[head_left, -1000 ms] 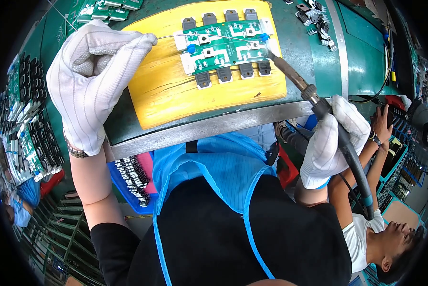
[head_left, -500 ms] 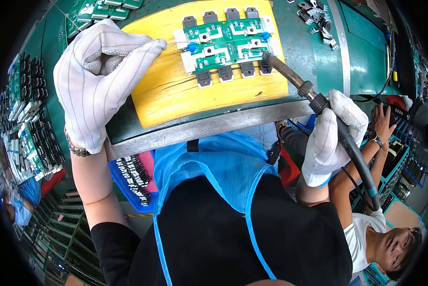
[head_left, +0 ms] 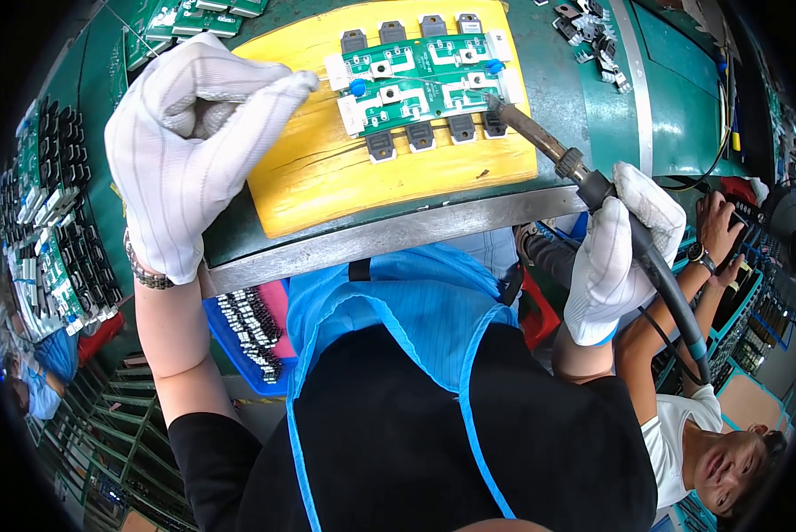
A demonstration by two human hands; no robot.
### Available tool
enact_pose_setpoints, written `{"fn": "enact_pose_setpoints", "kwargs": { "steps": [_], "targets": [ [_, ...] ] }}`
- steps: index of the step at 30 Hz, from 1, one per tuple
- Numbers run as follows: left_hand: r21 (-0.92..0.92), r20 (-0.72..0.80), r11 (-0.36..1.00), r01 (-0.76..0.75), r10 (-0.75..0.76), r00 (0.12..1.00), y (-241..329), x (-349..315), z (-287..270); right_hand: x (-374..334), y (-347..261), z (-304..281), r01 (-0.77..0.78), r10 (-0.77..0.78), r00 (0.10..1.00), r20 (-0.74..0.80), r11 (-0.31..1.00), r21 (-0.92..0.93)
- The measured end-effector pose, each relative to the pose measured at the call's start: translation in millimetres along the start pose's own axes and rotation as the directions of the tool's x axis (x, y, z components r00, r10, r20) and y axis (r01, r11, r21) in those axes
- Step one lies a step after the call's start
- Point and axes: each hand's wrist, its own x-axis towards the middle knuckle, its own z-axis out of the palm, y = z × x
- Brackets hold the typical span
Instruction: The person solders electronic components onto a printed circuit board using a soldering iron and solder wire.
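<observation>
A green circuit board [head_left: 425, 66] lies on a yellow block [head_left: 300, 191], with black transistors [head_left: 381, 144] along its two long edges. My gloved left hand [head_left: 190, 133] pinches a thin solder wire [head_left: 420, 81], which runs across the board toward its right end. In my gloved right hand [head_left: 628, 253] is a soldering iron [head_left: 553, 152], fingers wrapped round its handle. The iron's tip touches or nearly touches the lower right part of the board, where the wire's end also is; exact contact is too small to tell. Two blue disc-shaped parts [head_left: 357, 88] sit at the board's ends.
Loose transistors [head_left: 593, 40] lie at the back right of the green bench. More boards [head_left: 194, 18] are piled at the back left, and rows of assembled boards [head_left: 57, 222] stand far left. A blue bin [head_left: 238, 346] sits below the metal bench edge [head_left: 398, 232]. A co-worker [head_left: 690, 426] is at right.
My left hand has shifted slightly right with the solder wire, toward the board. The iron has moved very slightly. The co-worker's hands have moved at the right.
</observation>
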Motion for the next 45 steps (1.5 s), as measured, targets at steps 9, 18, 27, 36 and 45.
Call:
{"fn": "enact_pose_setpoints", "kwargs": {
  "steps": [9, 18, 27, 36, 45],
  "targets": [
    [-0.031, 0.000, 1.000, -0.001, 0.000, 1.000, -7.8, -1.6, -11.0, -0.8, -0.3, -4.7, -0.049, 0.052, 0.998, -0.045, 0.997, 0.067],
    [-0.039, 0.032, 0.992, 0.119, -0.118, 0.993, 1.0, -1.8, -7.9, -5.2, 7.0, 3.4, -0.101, 0.102, 0.995, -0.001, 0.990, 0.102],
    [0.012, 0.013, 0.996, -0.093, 0.093, 0.996, -7.8, 1.5, -2.4, -5.2, 6.6, 2.4, -0.094, 0.093, 0.996, 0.016, 0.993, 0.066],
    [-0.043, -0.031, 0.998, 0.041, -0.042, 0.999, -1.5, -3.0, -7.0, -2.5, 4.2, 0.4, -0.026, 0.030, 0.999, -0.037, 0.995, 0.100],
    [0.050, 0.054, 0.998, 0.041, -0.044, 0.998, 0.2, 0.4, -5.4, -6.6, 12.3, 4.8, -0.024, 0.022, 0.999, 0.024, 0.995, 0.098]
  ]
}}
